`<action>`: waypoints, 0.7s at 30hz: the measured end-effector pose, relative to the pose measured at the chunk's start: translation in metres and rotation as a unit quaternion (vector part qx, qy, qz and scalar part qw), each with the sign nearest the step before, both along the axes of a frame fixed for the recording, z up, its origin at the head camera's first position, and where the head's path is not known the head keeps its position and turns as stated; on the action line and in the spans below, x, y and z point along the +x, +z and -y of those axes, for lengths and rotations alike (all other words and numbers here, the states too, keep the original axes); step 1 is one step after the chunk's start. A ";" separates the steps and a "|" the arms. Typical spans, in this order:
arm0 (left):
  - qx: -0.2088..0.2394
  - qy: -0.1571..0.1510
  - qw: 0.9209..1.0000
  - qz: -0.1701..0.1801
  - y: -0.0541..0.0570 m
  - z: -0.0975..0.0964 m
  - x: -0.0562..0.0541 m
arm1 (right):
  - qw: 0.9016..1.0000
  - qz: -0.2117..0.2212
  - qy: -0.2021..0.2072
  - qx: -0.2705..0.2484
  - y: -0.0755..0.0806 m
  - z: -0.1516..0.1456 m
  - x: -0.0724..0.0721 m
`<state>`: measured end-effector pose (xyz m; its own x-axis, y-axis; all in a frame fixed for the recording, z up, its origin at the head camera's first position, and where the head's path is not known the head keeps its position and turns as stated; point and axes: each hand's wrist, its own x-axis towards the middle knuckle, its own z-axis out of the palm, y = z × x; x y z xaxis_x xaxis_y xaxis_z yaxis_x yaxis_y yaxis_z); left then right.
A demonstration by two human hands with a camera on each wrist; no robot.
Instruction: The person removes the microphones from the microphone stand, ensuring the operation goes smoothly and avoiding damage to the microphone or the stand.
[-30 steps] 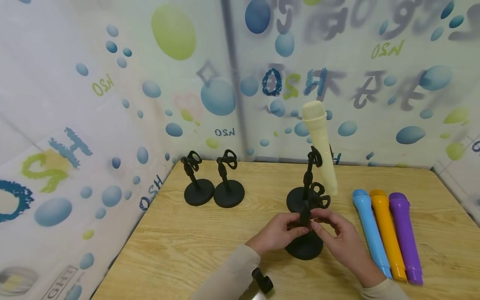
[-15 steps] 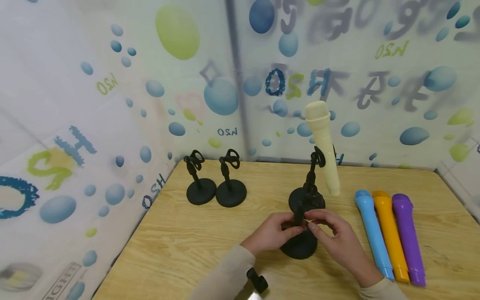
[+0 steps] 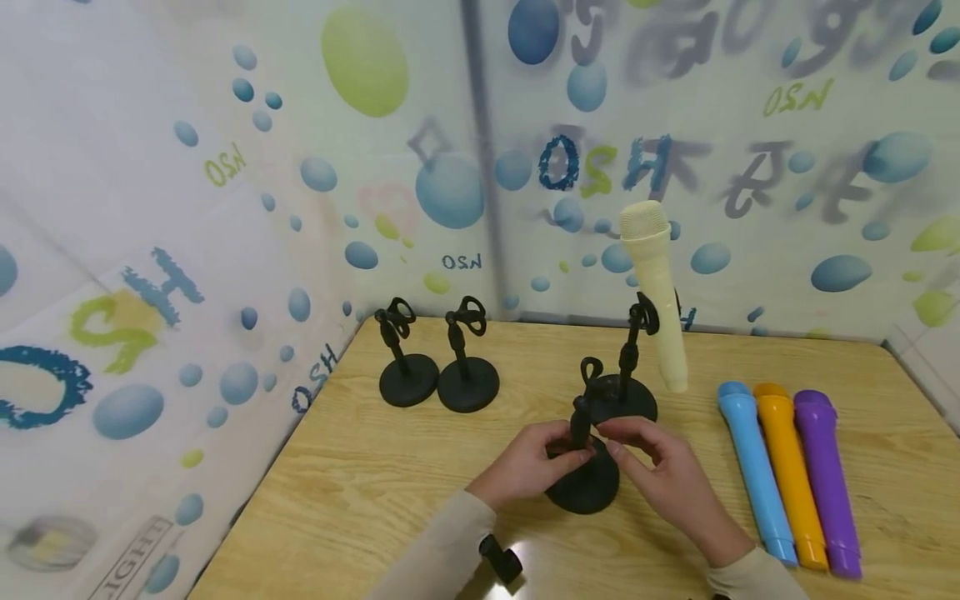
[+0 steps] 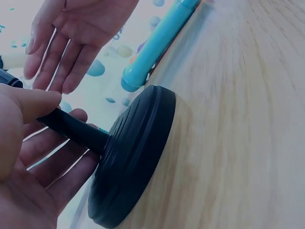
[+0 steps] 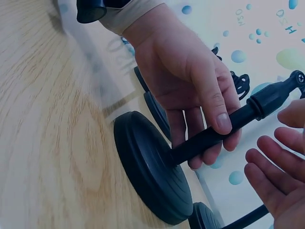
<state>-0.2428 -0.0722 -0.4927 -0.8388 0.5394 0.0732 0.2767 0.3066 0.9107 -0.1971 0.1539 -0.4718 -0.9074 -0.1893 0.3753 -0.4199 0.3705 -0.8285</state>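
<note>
A black desktop microphone stand (image 3: pixel 588 492) with a round base stands on the table in front of me. My left hand (image 3: pixel 521 467) holds its stem, the thumb on one side and fingers behind, as the right wrist view shows. My right hand (image 3: pixel 663 471) is on the other side of the stem, close to it; in the left wrist view that hand (image 4: pixel 90 28) has its fingers extended and apart from the stem. The clip (image 3: pixel 592 371) at the stand's top holds nothing. Just behind, a cream microphone (image 3: pixel 660 292) leans upright in the clip of another black stand (image 3: pixel 637 402).
Two more black stands, one on the left (image 3: pixel 408 383) and one beside it (image 3: pixel 468 385), are at the table's back left. A blue microphone (image 3: pixel 757 475), an orange one (image 3: pixel 792 475) and a purple one (image 3: pixel 828 483) lie side by side on the right. A patterned curtain wall (image 3: pixel 420 208) borders the table.
The stand at my hands has shifted left, and its clip has turned from the right side toward the back left. Both hands have moved left with it. The view has shifted slightly.
</note>
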 end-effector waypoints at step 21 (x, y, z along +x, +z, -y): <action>-0.007 0.096 0.995 -0.002 0.002 0.068 0.004 | 0.999 0.024 0.040 -0.014 0.001 0.032 -0.009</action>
